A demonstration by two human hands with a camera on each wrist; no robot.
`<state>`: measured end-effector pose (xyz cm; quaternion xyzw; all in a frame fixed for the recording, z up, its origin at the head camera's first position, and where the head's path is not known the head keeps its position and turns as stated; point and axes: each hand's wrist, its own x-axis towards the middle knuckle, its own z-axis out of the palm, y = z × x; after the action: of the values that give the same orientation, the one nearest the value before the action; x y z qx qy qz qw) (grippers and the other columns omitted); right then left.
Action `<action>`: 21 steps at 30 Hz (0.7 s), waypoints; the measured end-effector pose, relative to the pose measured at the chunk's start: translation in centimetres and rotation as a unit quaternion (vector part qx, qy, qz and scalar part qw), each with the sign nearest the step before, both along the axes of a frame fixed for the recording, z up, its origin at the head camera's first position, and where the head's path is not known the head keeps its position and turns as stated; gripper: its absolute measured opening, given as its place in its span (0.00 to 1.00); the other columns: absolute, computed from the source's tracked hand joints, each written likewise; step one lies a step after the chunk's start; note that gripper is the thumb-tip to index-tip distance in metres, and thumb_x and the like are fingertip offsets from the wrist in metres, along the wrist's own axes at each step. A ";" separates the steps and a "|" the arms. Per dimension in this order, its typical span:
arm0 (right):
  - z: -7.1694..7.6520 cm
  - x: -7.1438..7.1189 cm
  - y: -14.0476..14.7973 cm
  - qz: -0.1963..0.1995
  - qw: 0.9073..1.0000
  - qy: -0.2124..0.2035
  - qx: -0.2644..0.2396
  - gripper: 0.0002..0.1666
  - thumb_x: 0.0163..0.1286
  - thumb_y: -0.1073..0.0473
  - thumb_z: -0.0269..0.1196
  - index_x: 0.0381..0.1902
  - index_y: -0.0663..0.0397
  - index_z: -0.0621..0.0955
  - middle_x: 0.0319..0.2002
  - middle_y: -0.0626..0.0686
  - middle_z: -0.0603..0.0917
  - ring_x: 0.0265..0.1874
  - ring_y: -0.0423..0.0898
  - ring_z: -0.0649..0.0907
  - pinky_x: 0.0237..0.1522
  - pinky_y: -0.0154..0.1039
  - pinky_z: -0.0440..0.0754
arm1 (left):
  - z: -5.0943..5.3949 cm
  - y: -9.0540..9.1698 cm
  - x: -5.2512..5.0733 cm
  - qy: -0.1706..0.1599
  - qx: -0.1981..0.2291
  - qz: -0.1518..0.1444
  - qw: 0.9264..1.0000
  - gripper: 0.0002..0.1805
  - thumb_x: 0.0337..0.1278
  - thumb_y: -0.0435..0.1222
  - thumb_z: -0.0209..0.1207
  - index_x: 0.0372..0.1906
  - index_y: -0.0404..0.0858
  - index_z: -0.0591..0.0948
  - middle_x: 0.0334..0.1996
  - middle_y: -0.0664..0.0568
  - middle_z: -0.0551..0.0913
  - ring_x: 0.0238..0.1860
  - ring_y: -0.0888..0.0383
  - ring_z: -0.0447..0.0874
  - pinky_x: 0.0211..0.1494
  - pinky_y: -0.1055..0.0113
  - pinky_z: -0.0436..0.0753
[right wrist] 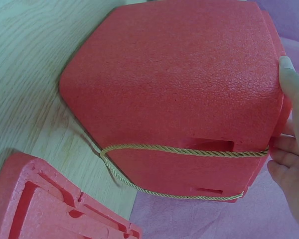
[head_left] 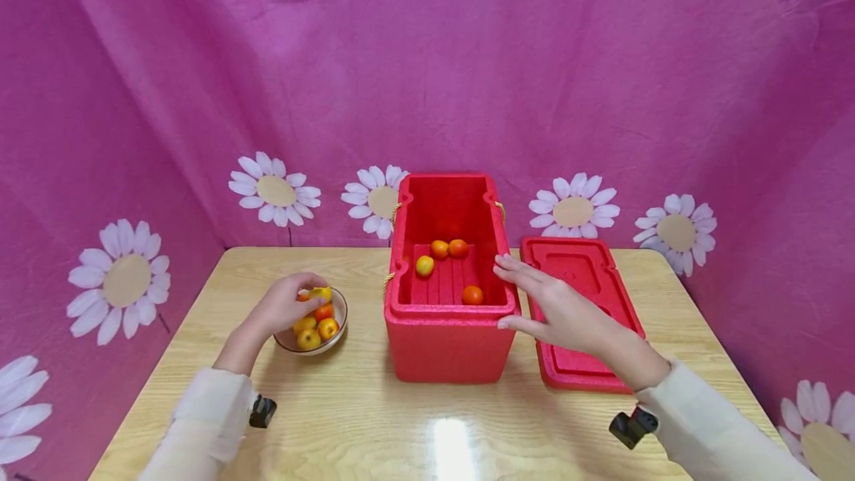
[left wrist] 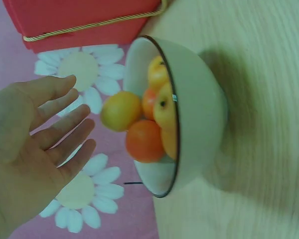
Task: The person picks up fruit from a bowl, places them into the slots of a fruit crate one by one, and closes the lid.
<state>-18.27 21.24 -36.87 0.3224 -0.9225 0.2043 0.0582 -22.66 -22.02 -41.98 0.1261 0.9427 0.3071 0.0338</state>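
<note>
My left hand (head_left: 289, 307) is over a pale bowl (left wrist: 202, 99) on the left of the table. Its fingers (left wrist: 65, 130) are loosely extended, with nothing held in the left wrist view. Just past the fingertips, a round yellow fruit (left wrist: 121, 110) lies on top of the pile. Orange-red fruit (left wrist: 145, 141) and other yellow fruit (head_left: 309, 339) fill the bowl. My right hand (head_left: 557, 310) rests with straight fingers on the right rim of a red foam box (head_left: 450, 351). Inside the box are a yellow fruit (head_left: 424, 266) and several orange ones (head_left: 472, 295).
The box's red lid (head_left: 588, 370) lies on the table to its right. Gold rope (right wrist: 184, 151) runs along the box's side. A pink curtain (head_left: 441, 58) with daisy prints surrounds the wooden table (head_left: 354, 421) at the back and sides.
</note>
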 end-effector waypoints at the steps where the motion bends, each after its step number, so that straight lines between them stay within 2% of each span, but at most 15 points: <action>1: 0.0 0.0 0.0 0.000 1.000 0.000 0.000 0.50 0.56 0.36 0.67 0.70 0.54 0.67 0.72 0.55 0.66 0.71 0.55 0.66 0.59 0.49 0.78 | -0.2 -0.1 -0.1 0.002 -0.004 0.003 1.000 0.17 0.61 0.33 0.58 0.53 0.30 0.78 0.53 0.35 0.80 0.58 0.36 0.75 0.62 0.42 0.73; 5: 0.0 0.0 0.0 0.000 1.000 0.003 0.001 0.49 0.56 0.36 0.67 0.70 0.53 0.67 0.72 0.55 0.66 0.71 0.55 0.67 0.59 0.49 0.78 | -0.9 -0.2 -0.7 0.004 -0.008 0.007 1.000 0.17 0.60 0.31 0.59 0.54 0.30 0.78 0.55 0.35 0.79 0.58 0.36 0.74 0.64 0.41 0.72; 10: 0.0 0.0 -0.1 0.004 1.000 0.012 -0.003 0.48 0.55 0.41 0.70 0.69 0.55 0.67 0.72 0.55 0.66 0.71 0.55 0.67 0.61 0.50 0.77 | -1.3 -0.2 -1.4 0.001 -0.012 0.005 1.000 0.18 0.57 0.29 0.60 0.54 0.31 0.78 0.55 0.35 0.78 0.58 0.38 0.74 0.65 0.41 0.71; 17: 0.0 0.0 -0.1 0.002 1.000 0.012 -0.002 0.48 0.55 0.41 0.70 0.69 0.55 0.67 0.72 0.55 0.67 0.71 0.55 0.67 0.59 0.49 0.78 | -1.9 -0.1 -2.5 0.019 -0.049 -0.018 0.998 0.18 0.51 0.26 0.61 0.51 0.29 0.79 0.51 0.34 0.79 0.53 0.39 0.76 0.64 0.43 0.72; 21: -0.1 0.0 -0.1 0.003 1.000 0.013 -0.003 0.48 0.55 0.41 0.70 0.69 0.54 0.67 0.72 0.55 0.66 0.71 0.55 0.67 0.60 0.49 0.77 | -2.1 0.0 -3.0 0.004 -0.066 -0.021 0.998 0.19 0.50 0.26 0.62 0.51 0.29 0.78 0.50 0.34 0.80 0.51 0.40 0.77 0.63 0.44 0.73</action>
<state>-18.27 21.18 -36.98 0.3273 -0.9201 0.2034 0.0703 -25.63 -22.05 -44.04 0.1446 0.9582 0.2427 0.0445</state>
